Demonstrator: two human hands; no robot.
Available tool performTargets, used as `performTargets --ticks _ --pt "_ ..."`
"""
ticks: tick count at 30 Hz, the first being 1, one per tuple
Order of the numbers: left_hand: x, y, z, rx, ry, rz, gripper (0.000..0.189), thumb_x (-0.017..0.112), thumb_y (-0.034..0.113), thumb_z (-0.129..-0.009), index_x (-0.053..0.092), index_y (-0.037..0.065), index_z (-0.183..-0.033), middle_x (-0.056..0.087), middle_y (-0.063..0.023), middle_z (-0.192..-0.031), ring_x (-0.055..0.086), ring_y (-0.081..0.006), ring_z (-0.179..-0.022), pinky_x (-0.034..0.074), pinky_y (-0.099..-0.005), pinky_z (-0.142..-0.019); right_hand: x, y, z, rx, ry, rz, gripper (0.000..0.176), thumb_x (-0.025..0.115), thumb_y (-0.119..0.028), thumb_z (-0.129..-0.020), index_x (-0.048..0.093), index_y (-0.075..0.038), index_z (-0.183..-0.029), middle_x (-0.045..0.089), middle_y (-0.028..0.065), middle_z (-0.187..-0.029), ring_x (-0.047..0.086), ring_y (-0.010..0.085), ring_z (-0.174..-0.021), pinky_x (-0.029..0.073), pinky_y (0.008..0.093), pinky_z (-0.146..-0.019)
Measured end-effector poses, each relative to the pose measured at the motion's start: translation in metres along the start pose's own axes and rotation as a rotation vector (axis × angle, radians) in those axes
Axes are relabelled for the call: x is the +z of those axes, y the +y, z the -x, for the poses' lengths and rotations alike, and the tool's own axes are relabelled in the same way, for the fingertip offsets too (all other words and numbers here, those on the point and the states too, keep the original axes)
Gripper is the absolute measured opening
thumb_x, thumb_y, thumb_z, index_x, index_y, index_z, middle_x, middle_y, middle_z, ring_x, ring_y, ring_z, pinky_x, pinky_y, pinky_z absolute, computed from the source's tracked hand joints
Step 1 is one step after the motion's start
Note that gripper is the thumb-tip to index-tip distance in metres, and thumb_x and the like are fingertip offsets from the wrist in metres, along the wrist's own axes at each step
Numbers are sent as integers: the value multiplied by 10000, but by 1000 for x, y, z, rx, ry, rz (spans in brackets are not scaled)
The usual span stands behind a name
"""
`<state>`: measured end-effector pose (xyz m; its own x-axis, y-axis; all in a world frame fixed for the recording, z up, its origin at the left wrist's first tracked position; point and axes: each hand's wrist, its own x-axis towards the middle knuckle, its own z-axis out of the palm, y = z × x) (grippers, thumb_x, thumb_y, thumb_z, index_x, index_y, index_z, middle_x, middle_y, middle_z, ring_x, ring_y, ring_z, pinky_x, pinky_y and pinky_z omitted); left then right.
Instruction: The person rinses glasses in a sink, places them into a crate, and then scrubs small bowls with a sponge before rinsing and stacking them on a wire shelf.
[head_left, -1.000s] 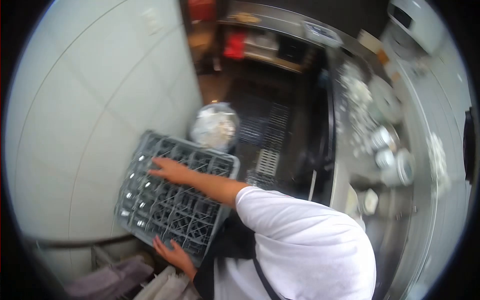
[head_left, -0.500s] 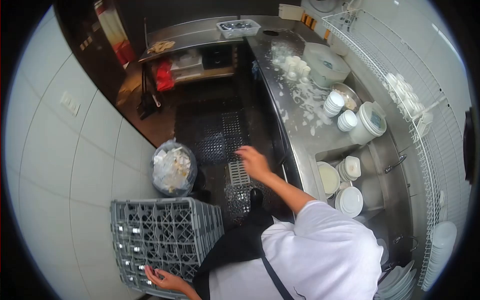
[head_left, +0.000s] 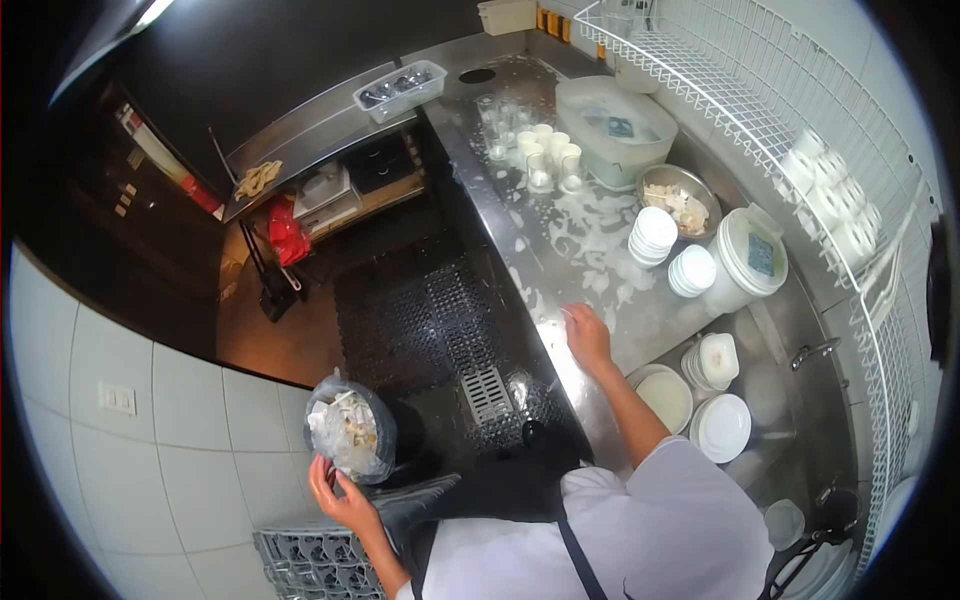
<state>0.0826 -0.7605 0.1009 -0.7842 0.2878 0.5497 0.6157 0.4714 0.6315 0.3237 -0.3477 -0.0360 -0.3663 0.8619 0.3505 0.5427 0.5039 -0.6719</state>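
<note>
My left hand (head_left: 343, 496) is by the near side of the lined trash bin (head_left: 378, 470), its thumb and fingers apart and nothing in them. Paper and food scraps fill the bin. Below that hand stands a grey dish rack (head_left: 315, 560), partly hidden by my arm and apron. Over the front edge of the steel counter (head_left: 545, 270) is my right hand (head_left: 590, 340), fingers loosely bent with no object visible in them. Beyond it, white foam is spread on the counter near stacked white bowls (head_left: 655, 232) and several glasses and cups (head_left: 540, 165).
Stacked plates (head_left: 722, 428) and a round container of cloudy liquid (head_left: 665, 398) sit in the sink. Behind the bowls are a metal bowl of scraps (head_left: 680, 200), a white bucket (head_left: 748, 262) and a large tub (head_left: 615, 130). A wire shelf (head_left: 720, 110) holds cups. Wet black mats (head_left: 420, 320) cover the floor.
My view has turned toward the counter. My left hand has moved from the grey rack up to beside the bin. My right hand has swung from above the floor to the counter edge.
</note>
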Motion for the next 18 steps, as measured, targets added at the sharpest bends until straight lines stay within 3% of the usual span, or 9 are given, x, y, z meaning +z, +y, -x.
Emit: performTargets --ticks 5,9,12,13,16,18 --pt "91 26 -49 -1 -228 129 357 562 -37 -880 614 -8 -1232 594 -162 -1251 618 -293 -1085 518 -378 -901 16 9 -80 66 91 -106 219 611 -169 -925 681 -86 -1115 667 110 -1108 661 326 -958 530 407 -812" --pt "172 47 -96 135 -436 116 284 597 -9 -866 680 18 -1136 622 -150 -1215 617 -320 -1095 501 -381 -932 12 -2 -141 161 168 -157 227 625 -197 -924 678 -91 -1119 666 112 -1096 655 330 -954 524 407 -812" --pt "250 67 -135 269 -596 167 289 608 -37 -851 697 40 -1116 627 -134 -1206 623 -283 -1103 509 -346 -917 24 9 -187 176 235 -98 244 632 -218 -920 676 -83 -1119 663 109 -1101 649 319 -984 517 404 -834" --pt "277 78 -149 287 -659 176 266 610 26 -863 699 53 -1112 633 -140 -1201 621 -318 -1117 486 -367 -965 29 14 -204 141 277 -44 257 633 -228 -919 675 -77 -1123 664 112 -1105 647 315 -995 515 411 -842" --pt "381 95 -188 398 -816 316 252 626 32 -860 714 70 -1092 627 -143 -1215 632 -326 -1096 506 -380 -938 42 27 -267 66 373 166 315 643 -261 -911 662 -65 -1157 660 130 -1123 642 303 -1025 507 437 -863" --pt "501 124 -236 655 -868 363 282 639 13 -821 718 69 -1086 619 -164 -1230 601 -356 -1130 488 -425 -963 61 37 -336 77 404 377 383 657 -287 -897 640 -63 -1208 652 158 -1144 638 292 -1042 504 460 -873"
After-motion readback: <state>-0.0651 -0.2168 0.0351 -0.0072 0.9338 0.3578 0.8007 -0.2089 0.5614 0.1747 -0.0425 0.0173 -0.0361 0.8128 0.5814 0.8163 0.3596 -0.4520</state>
